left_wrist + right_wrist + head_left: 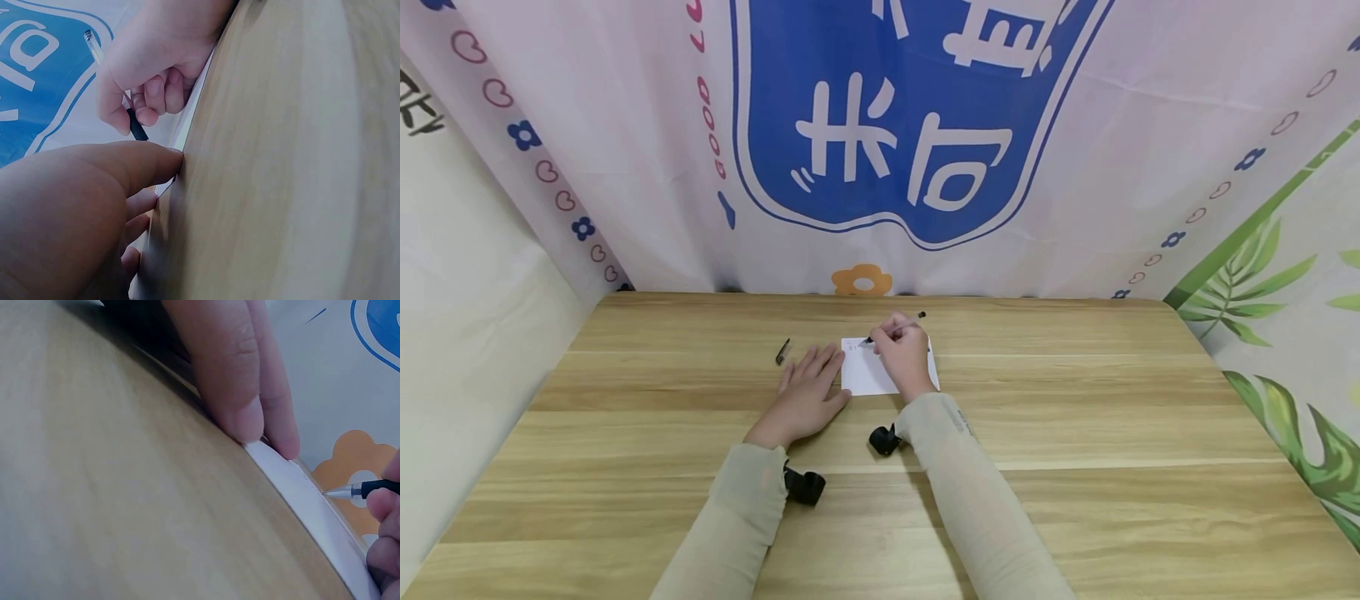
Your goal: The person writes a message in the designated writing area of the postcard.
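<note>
A small white sheet of paper (868, 379) lies on the wooden table, with a few faint marks near its upper left corner. My right hand (905, 357) pinches a pen (904, 324) with a clear barrel and black grip. In the right wrist view, the tip of the pen (340, 491) meets the paper (300, 497). My left hand (805, 398) lies spread and flat on the table, its thumb and fingertips at the paper's left edge. The left thumb (159, 164) presses by the paper's edge in the left wrist view.
A black pen cap (782, 352) lies just beyond the left fingers. The wooden table (1075, 433) extends to both sides and ends at a printed curtain (662, 225) behind. A black wrist camera (805, 487) hangs at the left cuff, another camera (884, 440) at the right.
</note>
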Tool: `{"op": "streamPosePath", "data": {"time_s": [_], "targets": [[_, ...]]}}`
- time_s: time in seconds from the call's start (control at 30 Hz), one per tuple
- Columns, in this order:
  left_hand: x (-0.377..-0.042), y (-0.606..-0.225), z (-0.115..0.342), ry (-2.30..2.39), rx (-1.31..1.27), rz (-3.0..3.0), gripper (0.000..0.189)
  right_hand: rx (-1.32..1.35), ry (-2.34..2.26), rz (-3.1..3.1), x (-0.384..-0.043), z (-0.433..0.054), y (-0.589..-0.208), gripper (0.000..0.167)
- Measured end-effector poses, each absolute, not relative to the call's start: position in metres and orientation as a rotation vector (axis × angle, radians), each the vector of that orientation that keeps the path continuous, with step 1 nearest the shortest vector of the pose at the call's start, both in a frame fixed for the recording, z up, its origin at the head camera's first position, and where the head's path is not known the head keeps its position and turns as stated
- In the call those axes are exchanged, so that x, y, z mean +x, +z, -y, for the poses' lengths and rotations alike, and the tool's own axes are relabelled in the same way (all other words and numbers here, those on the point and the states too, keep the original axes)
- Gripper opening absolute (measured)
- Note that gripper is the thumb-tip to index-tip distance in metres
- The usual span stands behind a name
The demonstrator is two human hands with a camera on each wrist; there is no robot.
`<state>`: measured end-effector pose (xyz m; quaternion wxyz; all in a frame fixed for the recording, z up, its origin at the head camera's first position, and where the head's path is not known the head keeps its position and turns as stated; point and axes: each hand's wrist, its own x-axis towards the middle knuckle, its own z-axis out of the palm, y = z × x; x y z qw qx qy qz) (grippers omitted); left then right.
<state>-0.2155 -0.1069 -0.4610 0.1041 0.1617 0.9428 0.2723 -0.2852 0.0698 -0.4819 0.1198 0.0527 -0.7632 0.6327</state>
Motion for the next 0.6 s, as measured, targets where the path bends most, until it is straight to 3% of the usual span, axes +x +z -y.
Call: {"op": "streamPosePath", "data": {"time_s": [0.6], "targets": [[-0.2165, -0.4609, 0.1081, 0.787, 0.475, -2.781, 0.067, 0.133, 1.845, 2.240, -0.2854, -0.0688, -0.4813, 0.018]]}}
